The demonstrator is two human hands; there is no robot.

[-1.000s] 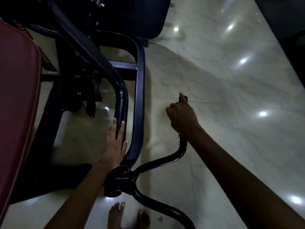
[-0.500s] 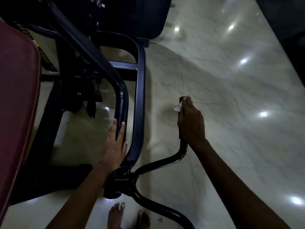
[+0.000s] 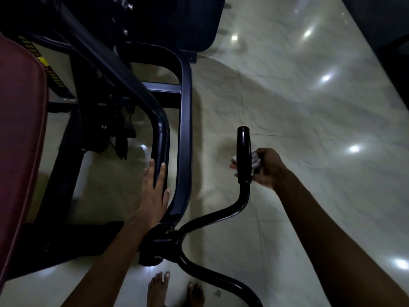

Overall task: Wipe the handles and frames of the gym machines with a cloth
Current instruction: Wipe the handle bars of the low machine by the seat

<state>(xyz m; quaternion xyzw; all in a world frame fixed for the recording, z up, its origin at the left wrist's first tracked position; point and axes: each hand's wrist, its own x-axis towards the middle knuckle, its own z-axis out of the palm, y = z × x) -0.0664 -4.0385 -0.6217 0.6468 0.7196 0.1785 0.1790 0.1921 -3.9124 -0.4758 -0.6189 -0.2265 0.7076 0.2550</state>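
Wiping the machine's handle grip

Right hand (image 3: pixel 269 168) clasped a crumpled white cloth (image 3: pixel 255 160) around the black cylindrical handle grip (image 3: pixel 244 151), fingers curled behind it. Left hand (image 3: pixel 153 191) lay flat, fingers straight, on the curved black steel frame tube (image 3: pixel 159 134) above the pale marble floor (image 3: pixel 309 120)

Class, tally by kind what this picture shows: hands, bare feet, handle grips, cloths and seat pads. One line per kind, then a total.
Hands: 2 (left hand, right hand)
Bare feet: 2 (left, right)
Black cylindrical handle grip: 1
Small white crumpled cloth: 1
Dark red padded seat: 1
Total: 7
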